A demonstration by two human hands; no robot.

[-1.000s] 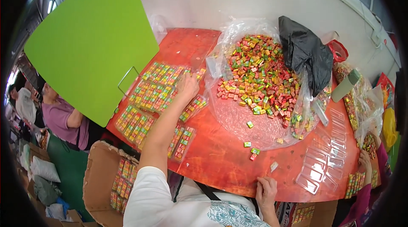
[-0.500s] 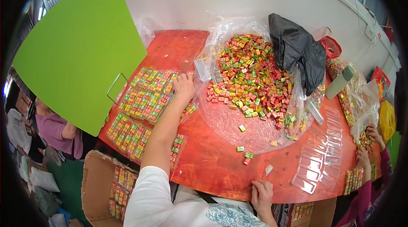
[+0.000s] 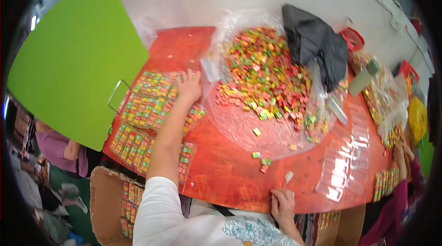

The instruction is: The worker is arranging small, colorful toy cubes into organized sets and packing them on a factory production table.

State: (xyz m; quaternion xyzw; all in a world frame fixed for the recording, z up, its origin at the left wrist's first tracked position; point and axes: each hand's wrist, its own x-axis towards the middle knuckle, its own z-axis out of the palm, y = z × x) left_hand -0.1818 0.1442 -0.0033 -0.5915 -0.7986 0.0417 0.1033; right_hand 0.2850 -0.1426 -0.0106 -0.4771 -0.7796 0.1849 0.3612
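My left hand [image 3: 189, 86] reaches over the far right part of several filled clear trays [image 3: 146, 110] on the left side of the red table. Its fingers are spread and hold nothing that I can see. Rows of small wrapped candies in red, yellow and green fill these trays. My right hand [image 3: 282, 202] rests at the front edge of the table with its fingers curled in, and nothing shows in it. A big heap of loose wrapped candies [image 3: 267, 71] lies on a clear plastic bag [image 3: 235, 131] in the middle. A few loose candies [image 3: 256, 155] lie in front of it.
Empty clear trays [image 3: 343, 165] overlap at the right. A black bag [image 3: 317, 46] and a green bottle [image 3: 364, 78] stand behind. A green panel [image 3: 78, 62] rises at left above a cardboard box [image 3: 103, 209]. Another person's hands [image 3: 401, 156] work at far right.
My left hand has opened its fingers wider over the trays. The whole view has shifted a little. The co-worker's hands at the right have come together; my right hand stays at the table edge.
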